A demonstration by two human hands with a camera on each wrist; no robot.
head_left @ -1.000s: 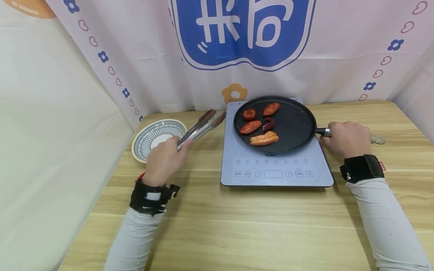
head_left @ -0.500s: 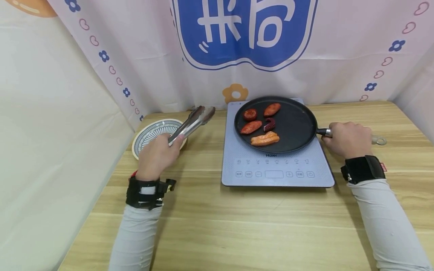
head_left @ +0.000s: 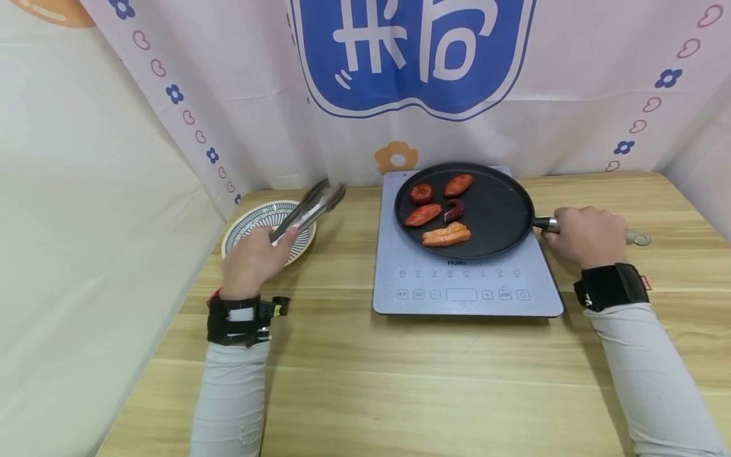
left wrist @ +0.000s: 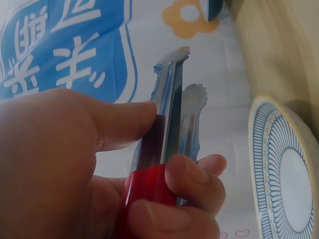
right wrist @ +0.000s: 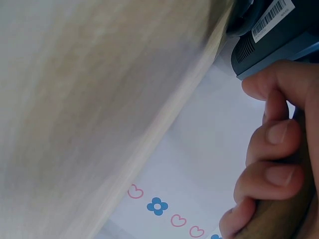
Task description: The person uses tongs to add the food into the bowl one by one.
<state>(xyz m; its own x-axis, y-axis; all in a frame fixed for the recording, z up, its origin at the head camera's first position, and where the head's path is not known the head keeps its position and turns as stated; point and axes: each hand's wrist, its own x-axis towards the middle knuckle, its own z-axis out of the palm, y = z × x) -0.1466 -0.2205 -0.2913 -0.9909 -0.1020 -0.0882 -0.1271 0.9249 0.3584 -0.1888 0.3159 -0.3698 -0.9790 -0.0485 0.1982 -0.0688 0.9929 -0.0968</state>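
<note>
My left hand [head_left: 251, 261] grips metal tongs [head_left: 308, 212] by their red-trimmed handle, over the patterned plate [head_left: 233, 240]. In the left wrist view the two scalloped tong tips [left wrist: 180, 56] stand apart with nothing between them. My right hand [head_left: 588, 233] is wrapped round the handle [right wrist: 279, 219] of a flat black frying pan [head_left: 502, 212]. In the pan lie two scored sausages [head_left: 423, 214], a round red piece [head_left: 421, 193], a dark curled tentacle [head_left: 454, 210] and an orange salmon-like piece [head_left: 446, 235].
Under the pan is a pale induction cooker [head_left: 474, 301] with touch buttons along its front. The wooden table [head_left: 400, 381] ends at a printed curtain [head_left: 337, 146] behind and a white cloth wall [head_left: 103, 222] at left.
My left hand has moved left with the tongs, from near the cooker's left edge to over the plate. My right hand and the food in the pan stay put.
</note>
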